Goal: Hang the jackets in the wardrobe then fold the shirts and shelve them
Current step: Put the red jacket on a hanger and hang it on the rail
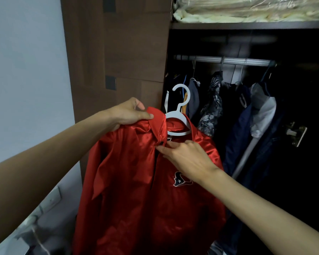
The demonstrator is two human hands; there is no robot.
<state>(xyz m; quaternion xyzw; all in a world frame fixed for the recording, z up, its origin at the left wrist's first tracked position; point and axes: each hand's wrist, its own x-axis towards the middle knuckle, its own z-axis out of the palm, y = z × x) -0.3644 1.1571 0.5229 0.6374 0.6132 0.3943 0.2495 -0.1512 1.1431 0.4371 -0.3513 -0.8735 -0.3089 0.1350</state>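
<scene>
A shiny red jacket [133,190] with a dark emblem on its chest hangs in front of me on a white plastic hanger [180,111]. My left hand [129,113] grips the jacket at its collar and left shoulder, holding it up. My right hand [184,159] pinches the front placket just below the black top button. The hanger's hook is free in the air, left of and below the metal wardrobe rail [223,60].
The open wardrobe holds several dark and patterned garments [212,107] on the rail. A brown wardrobe door [118,52] stands to the left. A shelf [247,25] above carries bagged bedding. A metal hinge [296,134] sticks out at the right.
</scene>
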